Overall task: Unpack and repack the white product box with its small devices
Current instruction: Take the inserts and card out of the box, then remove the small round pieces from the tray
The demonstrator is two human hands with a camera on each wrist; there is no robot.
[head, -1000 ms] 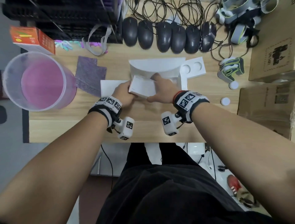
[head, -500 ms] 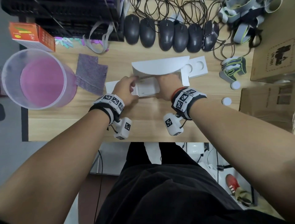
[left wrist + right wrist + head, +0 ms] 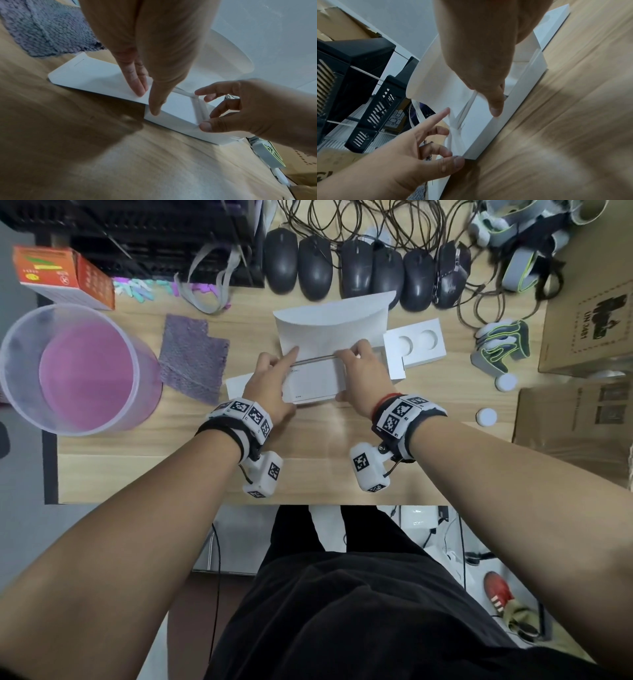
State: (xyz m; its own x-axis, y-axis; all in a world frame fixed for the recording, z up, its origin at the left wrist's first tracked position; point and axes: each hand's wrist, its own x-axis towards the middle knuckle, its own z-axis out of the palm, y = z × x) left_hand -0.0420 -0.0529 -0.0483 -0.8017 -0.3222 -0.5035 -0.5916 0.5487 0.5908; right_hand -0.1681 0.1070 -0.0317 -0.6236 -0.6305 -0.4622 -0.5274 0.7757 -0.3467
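Observation:
The white product box (image 3: 315,385) lies flat on the wooden desk (image 3: 171,470), its curved lid flap (image 3: 332,330) standing up behind it. My left hand (image 3: 284,378) holds the box's left end, thumb at the near corner and index finger stretched toward the flap's hinge. My right hand (image 3: 349,371) grips the right end between thumb and curled fingers. The wrist views show the box (image 3: 178,108) (image 3: 481,121) between both hands. A white insert (image 3: 414,347) with two round holes lies to the right. Two small round white devices (image 3: 506,381) (image 3: 486,416) sit farther right.
A clear tub (image 3: 75,368) with a pink bottom stands at the left, beside a purple cloth (image 3: 191,357). Several black mice (image 3: 356,268) and cables line the back edge. Cardboard boxes (image 3: 589,313) close off the right side. A flat white card (image 3: 239,385) lies under my left hand.
The box was held tilted just in front of the flap; now it lies flat on the desk. Both hands have shifted from its top and front to its two ends.

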